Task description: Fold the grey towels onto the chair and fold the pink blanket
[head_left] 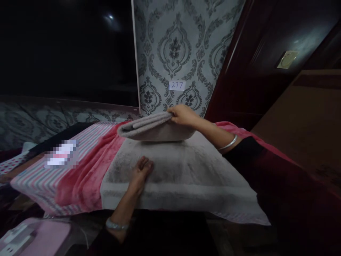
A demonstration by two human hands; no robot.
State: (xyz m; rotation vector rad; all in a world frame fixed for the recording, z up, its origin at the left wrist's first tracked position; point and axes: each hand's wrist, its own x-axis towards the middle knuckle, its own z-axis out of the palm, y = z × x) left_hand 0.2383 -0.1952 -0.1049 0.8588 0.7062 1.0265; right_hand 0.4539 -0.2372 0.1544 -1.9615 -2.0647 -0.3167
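My right hand (183, 115) is closed on the upper right edge of a folded grey plush cloth (157, 129), with the thumb and fingers pinching its layers. The folded bundle is thick and tilted, with its rounded fold to the left, and is raised at least partly off the surface. Below it, a grey plush cloth (170, 167) is spread flat, its near edge hanging over the front. Resting on the left part of this spread cloth is my left hand (141, 172), palm side inward, fingers loosely bent and holding nothing.
A pink blanket (90, 177) and a striped cover (80, 142) lie to the left. Behind stand a large dark screen (66, 53) and a patterned wall with a paper (177, 85) marked 277. A dark red door (253, 53) is on the right; a pink case (50, 231) sits lower left.
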